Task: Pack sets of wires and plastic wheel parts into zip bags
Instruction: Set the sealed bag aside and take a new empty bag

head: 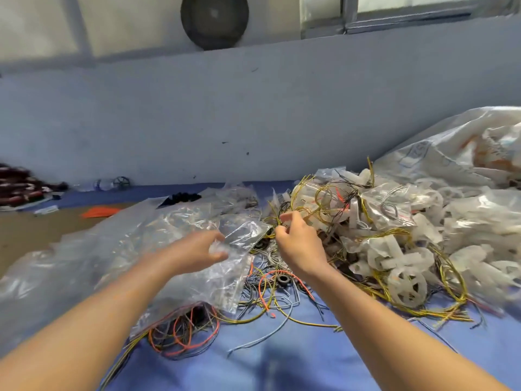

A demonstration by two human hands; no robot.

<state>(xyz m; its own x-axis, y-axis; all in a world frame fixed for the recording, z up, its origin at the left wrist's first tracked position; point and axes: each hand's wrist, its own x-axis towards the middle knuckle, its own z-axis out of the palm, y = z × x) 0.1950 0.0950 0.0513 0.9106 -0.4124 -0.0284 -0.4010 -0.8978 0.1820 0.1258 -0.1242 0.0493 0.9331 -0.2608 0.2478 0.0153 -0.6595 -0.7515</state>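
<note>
My left hand [197, 251] grips a clear zip bag [242, 235] by its edge, above a heap of clear bags [112, 249]. My right hand [296, 238] pinches yellow wires [307, 198] that loop up from the pile. White plastic wheel parts lie to the right, one spoked wheel [407, 286] near the front. Loose orange, grey and yellow wires [270, 294] sprawl on the blue cloth below my hands. A small dark ring part [282, 279] sits among them.
A large plastic sack [451, 148] of parts rises at the right against the blue wall [225, 108]. Filled zip bags [386, 210] lie on the wheel pile. An orange item [98, 212] and dark bundles [17, 187] sit at the far left.
</note>
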